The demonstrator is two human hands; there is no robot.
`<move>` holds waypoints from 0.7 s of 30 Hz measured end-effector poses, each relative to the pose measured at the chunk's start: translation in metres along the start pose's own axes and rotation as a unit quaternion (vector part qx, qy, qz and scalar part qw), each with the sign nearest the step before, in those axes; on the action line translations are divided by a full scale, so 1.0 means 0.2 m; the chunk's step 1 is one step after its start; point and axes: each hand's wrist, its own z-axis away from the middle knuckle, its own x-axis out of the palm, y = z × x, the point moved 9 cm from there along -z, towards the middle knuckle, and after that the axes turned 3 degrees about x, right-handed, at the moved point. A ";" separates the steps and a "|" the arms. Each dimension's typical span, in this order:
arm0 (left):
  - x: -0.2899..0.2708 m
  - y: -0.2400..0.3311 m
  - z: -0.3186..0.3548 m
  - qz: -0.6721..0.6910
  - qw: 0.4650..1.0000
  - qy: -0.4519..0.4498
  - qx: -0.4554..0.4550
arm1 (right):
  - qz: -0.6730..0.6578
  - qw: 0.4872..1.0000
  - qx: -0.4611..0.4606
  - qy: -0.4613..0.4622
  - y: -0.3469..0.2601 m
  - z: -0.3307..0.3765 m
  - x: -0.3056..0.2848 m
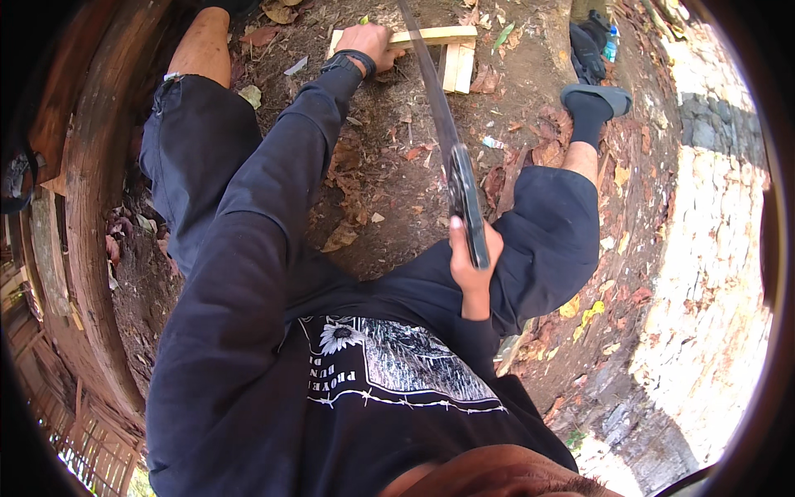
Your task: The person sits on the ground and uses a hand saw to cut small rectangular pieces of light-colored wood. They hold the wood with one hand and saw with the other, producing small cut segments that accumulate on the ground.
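Note:
My right hand [476,258] is closed round the dark handle of a handsaw [435,99], seen nearly edge-on. Its long grey blade runs away from me and crosses over a pale wooden strip [443,35] on the ground. My left hand [368,43], with a black band at its wrist, grips that strip to the left of the blade. Whether the teeth touch the wood I cannot tell. Beneath the strip's right end, a short pale wood block [458,68] sticks out toward me.
My legs are spread on either side over brown soil with dry leaves [339,236]. A thick log [95,199] runs along the left. At the far right are a plastic bottle [611,45] and a dark bundle [588,50]. Sunlit pale ground [704,248] lies at right.

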 end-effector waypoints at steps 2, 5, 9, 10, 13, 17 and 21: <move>-0.03 0.05 0.02 -0.024 0.999 0.016 0.015 | -0.004 0.999 0.025 0.020 0.13 0.21 -0.14; -0.01 0.09 0.05 -0.038 0.998 0.028 0.028 | -0.012 1.000 0.024 0.006 0.10 0.16 -0.11; 0.00 0.07 0.01 -0.032 0.999 0.004 0.039 | -0.041 0.999 -0.006 0.026 0.12 -0.24 0.11; -0.03 0.07 0.03 0.005 0.999 0.032 0.034 | -0.048 0.998 -0.030 0.024 0.10 -0.33 0.17; -0.03 0.04 -0.01 0.002 1.000 -0.010 0.000 | -0.019 0.997 -0.066 0.024 -0.01 -0.36 0.17; -0.02 0.02 -0.03 0.001 1.000 -0.030 0.000 | 0.033 0.998 -0.054 0.000 -0.01 -0.01 -0.03; 0.01 0.08 0.01 -0.009 0.999 -0.011 0.041 | 0.024 1.000 0.015 -0.012 0.05 0.27 -0.23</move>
